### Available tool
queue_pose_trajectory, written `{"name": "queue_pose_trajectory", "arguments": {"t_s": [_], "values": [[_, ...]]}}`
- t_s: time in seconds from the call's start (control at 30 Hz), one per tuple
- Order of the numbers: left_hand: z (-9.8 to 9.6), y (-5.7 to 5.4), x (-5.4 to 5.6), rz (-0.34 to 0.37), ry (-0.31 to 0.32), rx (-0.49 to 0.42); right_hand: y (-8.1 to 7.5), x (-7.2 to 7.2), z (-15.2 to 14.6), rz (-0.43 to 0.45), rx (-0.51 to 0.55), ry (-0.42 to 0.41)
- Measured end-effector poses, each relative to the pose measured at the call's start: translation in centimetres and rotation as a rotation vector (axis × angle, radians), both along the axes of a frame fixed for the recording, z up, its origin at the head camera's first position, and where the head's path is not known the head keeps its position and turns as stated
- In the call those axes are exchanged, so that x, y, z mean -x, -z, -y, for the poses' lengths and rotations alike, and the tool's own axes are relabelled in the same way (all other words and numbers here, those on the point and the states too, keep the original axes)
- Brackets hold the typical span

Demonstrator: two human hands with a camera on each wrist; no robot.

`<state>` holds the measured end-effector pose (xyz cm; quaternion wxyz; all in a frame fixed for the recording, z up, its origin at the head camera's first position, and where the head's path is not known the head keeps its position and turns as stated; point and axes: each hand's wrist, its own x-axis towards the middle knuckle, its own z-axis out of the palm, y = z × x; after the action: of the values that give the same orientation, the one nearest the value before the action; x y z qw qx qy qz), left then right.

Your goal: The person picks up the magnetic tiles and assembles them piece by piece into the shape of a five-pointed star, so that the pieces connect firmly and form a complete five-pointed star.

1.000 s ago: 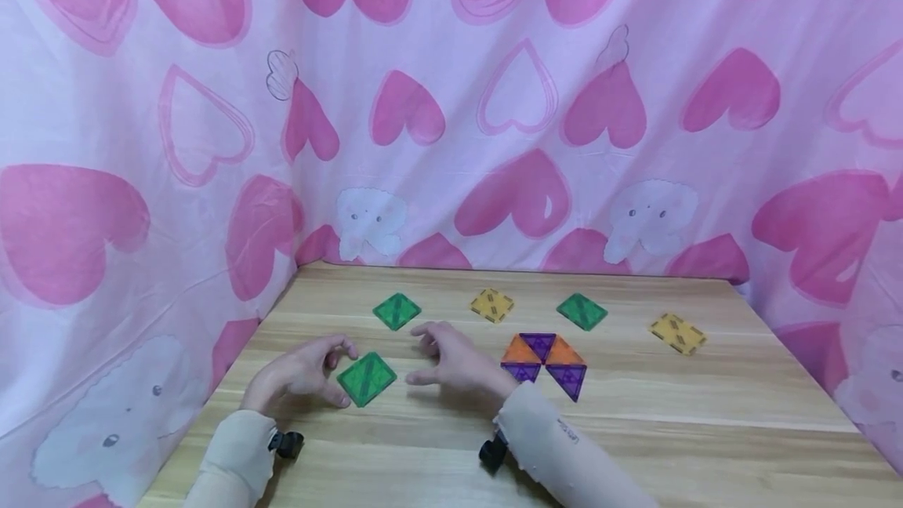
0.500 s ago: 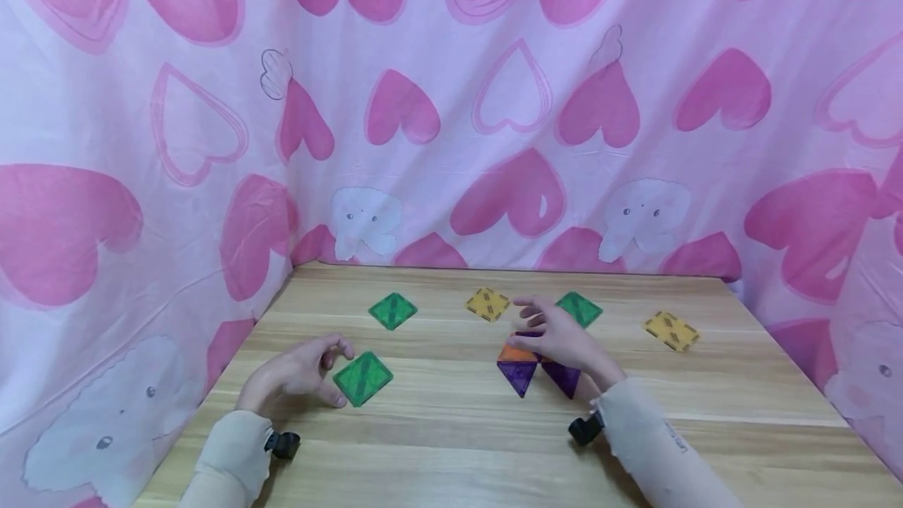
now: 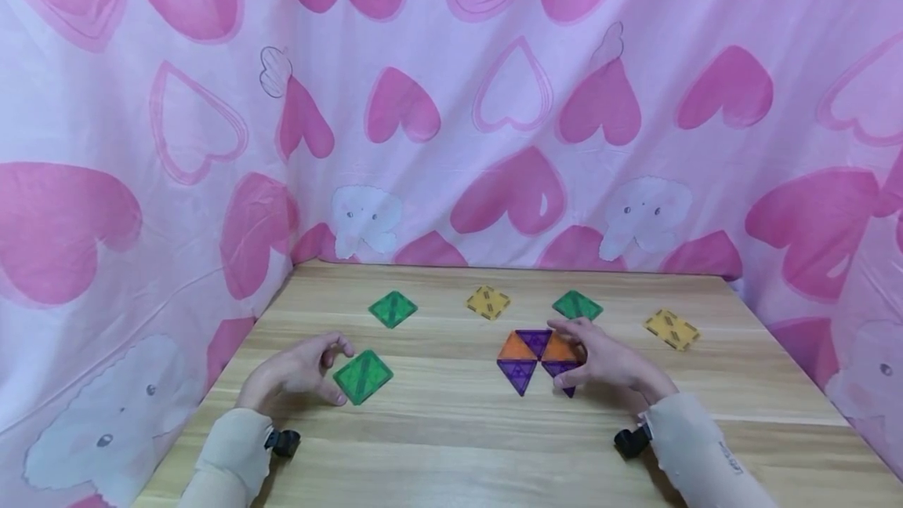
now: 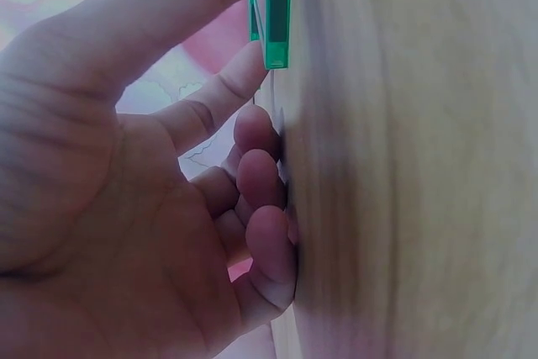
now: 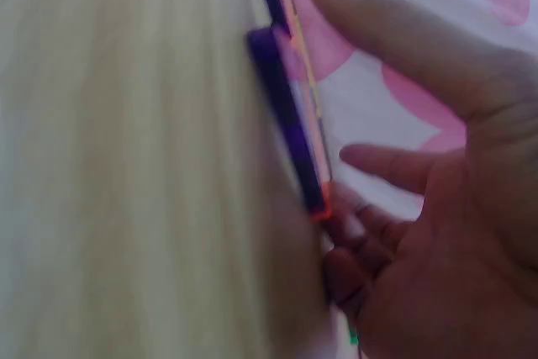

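Note:
On the left of the table lies a green magnetic tile (image 3: 363, 377), diamond-shaped in view, with a dark stripe across it. My left hand (image 3: 299, 371) rests beside it, thumb and index finger spread around its left corner. In the left wrist view, those fingers are close to the green tile (image 4: 278, 18); a firm pinch does not show. My right hand (image 3: 607, 359) is over the right side of a fan of orange and purple triangular tiles (image 3: 518, 375), fingers spread, partly covering it. From the right wrist, dark purple tile edges (image 5: 286, 115) stand near the blurred fingers.
Behind lie a green tile (image 3: 393, 310), a yellow tile (image 3: 488, 302), another green tile (image 3: 577, 304) and another yellow tile (image 3: 672, 329). A pink heart-print curtain (image 3: 437, 100) encloses the wooden table (image 3: 437, 453) at the back and sides.
My right hand has moved from beside the near green tile rightward across to the right side of the orange and purple fan. My left hand stays by the green tile.

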<state>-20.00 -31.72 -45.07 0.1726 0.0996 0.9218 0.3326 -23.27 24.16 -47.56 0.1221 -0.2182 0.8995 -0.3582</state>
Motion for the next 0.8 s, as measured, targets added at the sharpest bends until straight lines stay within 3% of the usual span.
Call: {"name": "queue_pose_trajectory", "arguments": {"t_s": [0.13,0.3,0.43,0.57,0.63,0.8], "values": [[0.1,-0.1,-0.1,0.006,-0.006,0.003,0.6,0.0,-0.3,-0.002,-0.002,-0.04],[0.3,-0.8,-0.3,0.019,-0.01,-0.063,1.1,0.1,0.0,-0.008,0.018,-0.064],[-0.4,-1.6,0.0,-0.052,-0.028,-0.093,1.4,0.2,0.3,-0.001,0.031,-0.045],[-2.9,-2.5,1.3,-0.184,-0.002,-0.064,1.6,0.3,0.6,-0.004,0.048,-0.037],[-4.7,-2.7,2.0,-0.235,0.05,-0.067,1.7,0.5,0.9,-0.012,0.05,-0.033],[-10.2,-2.6,2.9,-0.25,0.213,-0.103,1.7,0.5,1.8,0.011,0.072,-0.016]]}}
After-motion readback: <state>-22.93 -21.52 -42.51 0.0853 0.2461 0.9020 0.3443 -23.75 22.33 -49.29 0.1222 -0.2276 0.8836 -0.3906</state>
